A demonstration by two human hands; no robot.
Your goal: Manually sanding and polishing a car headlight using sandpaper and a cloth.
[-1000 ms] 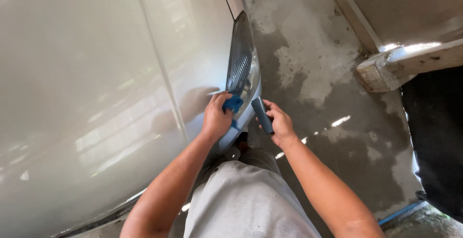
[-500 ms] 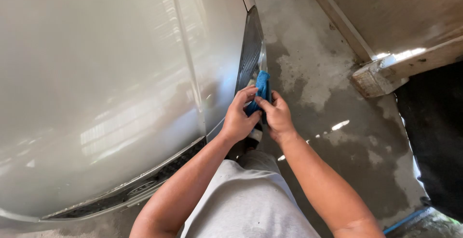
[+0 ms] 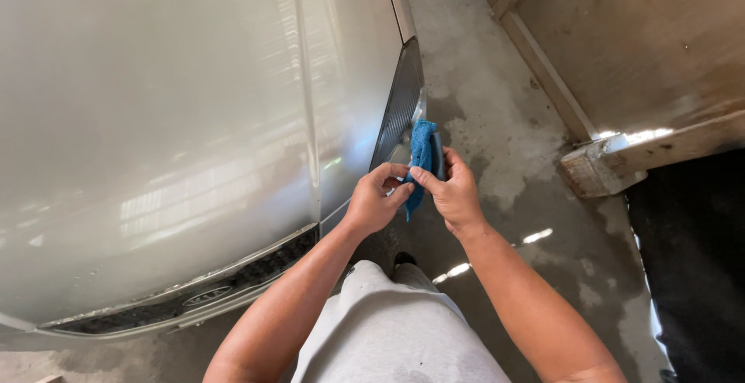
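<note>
The blue cloth (image 3: 421,158) is wrapped over a dark narrow object (image 3: 439,155), perhaps a small tool or bottle, though I cannot tell which. Both sit in the right hand (image 3: 452,190), just beside the car's dark grille strip (image 3: 400,107). The right hand is closed around the cloth and object. The left hand (image 3: 373,203) pinches the cloth's lower edge, its fingertips touching the right hand's, so the two hands are together.

The cloth could slip off the dark object if the left-hand pinch loosens, since a tail hangs free below the hands. It could drop onto the damp concrete floor (image 3: 497,142) under them and pick up grit, which might then scratch the silver car body (image 3: 155,119) to the left.

Compared with half a second ago, the hands have drawn slightly away from the grille, and more of the cloth shows above the right hand.
</note>
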